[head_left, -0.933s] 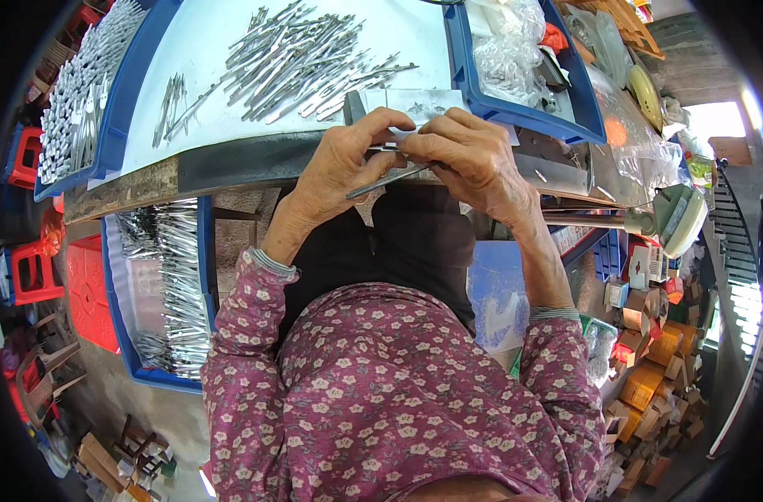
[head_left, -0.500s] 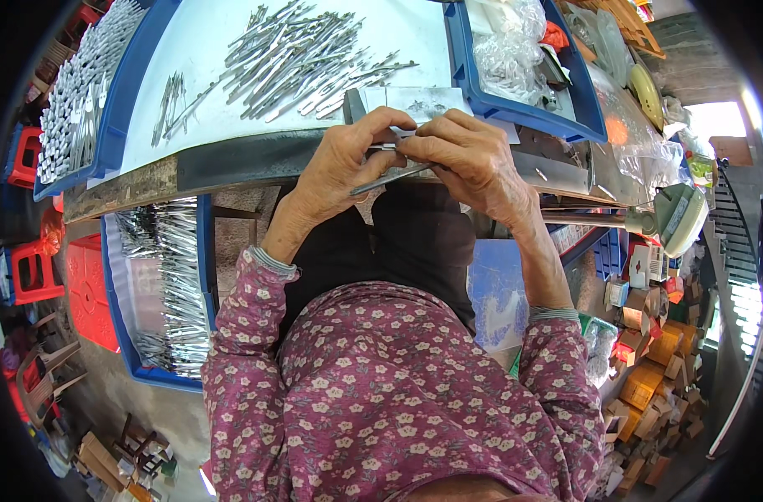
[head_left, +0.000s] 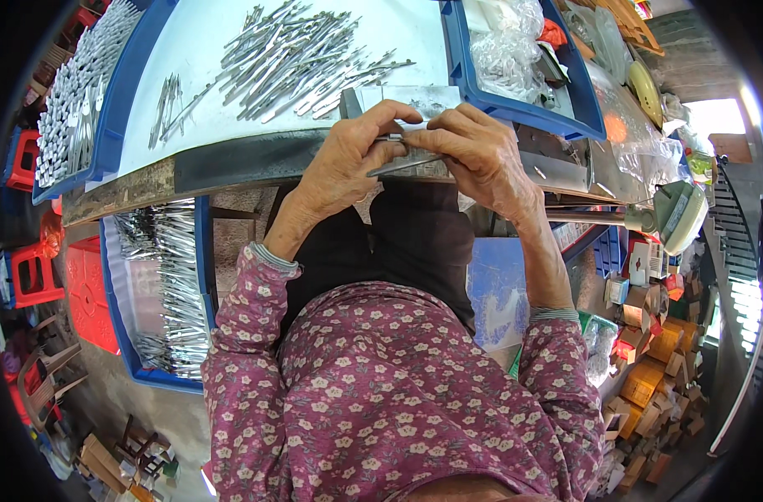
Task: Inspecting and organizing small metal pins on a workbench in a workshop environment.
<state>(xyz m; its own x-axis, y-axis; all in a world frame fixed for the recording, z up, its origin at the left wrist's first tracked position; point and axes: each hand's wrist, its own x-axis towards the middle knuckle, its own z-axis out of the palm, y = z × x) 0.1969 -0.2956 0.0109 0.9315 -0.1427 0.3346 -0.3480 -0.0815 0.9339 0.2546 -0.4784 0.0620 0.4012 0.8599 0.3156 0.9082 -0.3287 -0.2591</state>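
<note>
My hands meet over the front edge of the bench. Between thumb and forefinger, my left hand pinches a small slender silver metal piece. My right hand is closed, its fingertips close to that piece. A flat grey metal strip runs from under my right fingers toward my left palm; its right end is hidden. Just beyond my hands lies a small metal plate with dark smudges. Farther off, a pile of slender silver metal pieces covers the white sheet, with a smaller bunch to its left.
A blue tray with clear plastic bags stands at the right. Another blue tray, full of silver pieces, is at far left. Below the bench sits a blue crate of metal pieces. A lamp-like head juts out at right.
Both hands have drawn slightly apart, my right hand a little to the right. The flat grey strip has shifted right and up, lying more level. The small silver piece stays in my left fingers.
</note>
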